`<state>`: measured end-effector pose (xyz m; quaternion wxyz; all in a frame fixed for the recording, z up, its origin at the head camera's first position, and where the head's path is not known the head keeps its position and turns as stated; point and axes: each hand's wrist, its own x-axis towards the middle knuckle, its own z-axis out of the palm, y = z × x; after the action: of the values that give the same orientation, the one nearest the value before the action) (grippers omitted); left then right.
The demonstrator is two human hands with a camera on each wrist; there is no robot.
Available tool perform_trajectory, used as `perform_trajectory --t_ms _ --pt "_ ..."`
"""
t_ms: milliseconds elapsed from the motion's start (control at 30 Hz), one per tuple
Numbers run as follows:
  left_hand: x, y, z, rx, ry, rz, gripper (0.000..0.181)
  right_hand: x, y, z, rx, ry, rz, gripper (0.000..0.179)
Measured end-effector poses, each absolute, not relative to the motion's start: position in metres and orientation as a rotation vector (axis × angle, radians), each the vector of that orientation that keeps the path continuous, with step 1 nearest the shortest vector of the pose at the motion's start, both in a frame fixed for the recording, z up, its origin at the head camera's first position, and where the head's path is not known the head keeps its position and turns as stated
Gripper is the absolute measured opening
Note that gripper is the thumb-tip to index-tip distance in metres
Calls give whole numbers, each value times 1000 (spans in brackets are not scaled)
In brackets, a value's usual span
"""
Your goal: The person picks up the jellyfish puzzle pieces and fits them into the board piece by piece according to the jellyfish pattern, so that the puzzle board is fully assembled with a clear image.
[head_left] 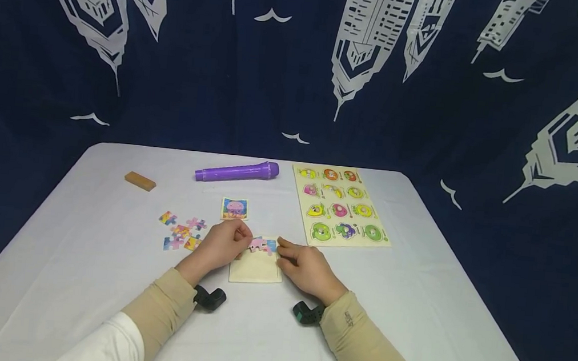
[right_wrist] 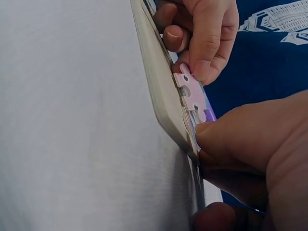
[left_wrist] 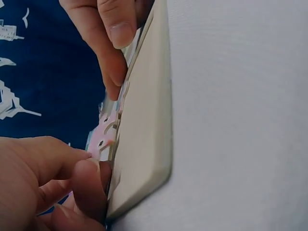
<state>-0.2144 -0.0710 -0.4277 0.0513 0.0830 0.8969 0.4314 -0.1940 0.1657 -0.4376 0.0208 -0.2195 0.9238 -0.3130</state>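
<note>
While the left hand (head_left: 221, 245) pinches flat pink-and-blue jigsaw pieces (head_left: 259, 244), the right hand (head_left: 308, 267) grips a square cream board (head_left: 255, 273).
Knobbed edges, dark printed eyes.

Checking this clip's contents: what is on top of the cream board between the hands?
On the cream board, pink and blue puzzle pieces lie near the far edge; the visible nearer part is bare. The left hand covers the far left corner; anything beneath it cannot be seen.
</note>
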Motion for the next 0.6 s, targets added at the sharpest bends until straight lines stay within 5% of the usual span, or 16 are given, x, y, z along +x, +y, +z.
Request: perform_trajectory --t_ms 200,600 --pt "-216 -69 -428 225 2776 1256 27 -195 166 -435 -684 2868 -945 35" --pt "-214 -71 -430 267 2799 1245 12 -192 165 -434 -665 2842 -985 36"
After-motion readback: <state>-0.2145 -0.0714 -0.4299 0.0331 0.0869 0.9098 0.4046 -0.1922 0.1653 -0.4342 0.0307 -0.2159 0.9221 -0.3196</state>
